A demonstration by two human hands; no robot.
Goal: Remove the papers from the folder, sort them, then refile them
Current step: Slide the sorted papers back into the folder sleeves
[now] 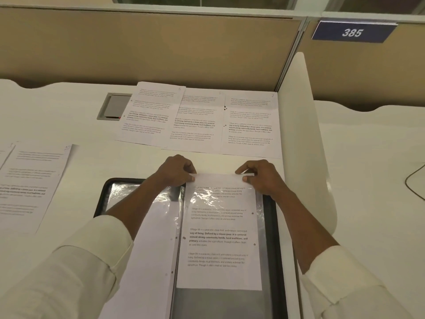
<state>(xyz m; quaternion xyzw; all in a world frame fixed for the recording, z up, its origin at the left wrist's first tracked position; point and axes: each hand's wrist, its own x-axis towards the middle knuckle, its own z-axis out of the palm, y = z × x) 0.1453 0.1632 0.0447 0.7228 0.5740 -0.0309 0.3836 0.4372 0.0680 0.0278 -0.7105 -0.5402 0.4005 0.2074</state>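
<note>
Both hands pinch the top edge of one printed sheet (218, 238). Left hand (177, 171) is on its left corner, right hand (259, 178) on its right corner, thumbs and fingers closed on the paper. The sheet lies on the right half of the open black folder (273, 226), flat on the desk (80, 125) right in front of the person. A glossy clear sleeve (208, 195) wrinkles over the sheet's upper part. Can't tell how far down the film reaches, or whether the lower part is inside it.

Hidden / unclear:
- Left forearm crosses the folder's left half and covers much of it.
- The folder's near edge is cut off by the frame.
- A blank punched page (147, 249) lies beside the spine, partly under the left arm.
- Fingertips of both hands curl behind the paper edge, out of sight.
- Body text is mostly too small to read, bold paragraph aside.
- Handwritten corner numbers on the loose pages are faint. Only a "5" on the back row's left page reads.

Surface / room:
- White desk. A row of three pages (197, 120) sits at the back, edges overlapping, the rightmost just beside the white divider (299, 134).
- More pages (32, 180) lie at the left, the outer one cut by the frame.
- A grey cable hatch (112, 107) is partly under the back row's left page.
- A tan partition (161, 47) stands behind, with a blue sign (353, 32) reading "385" on the next bay.
- A black cable (406, 180) loops on the neighbouring desk, cut at the frame edge.
</note>
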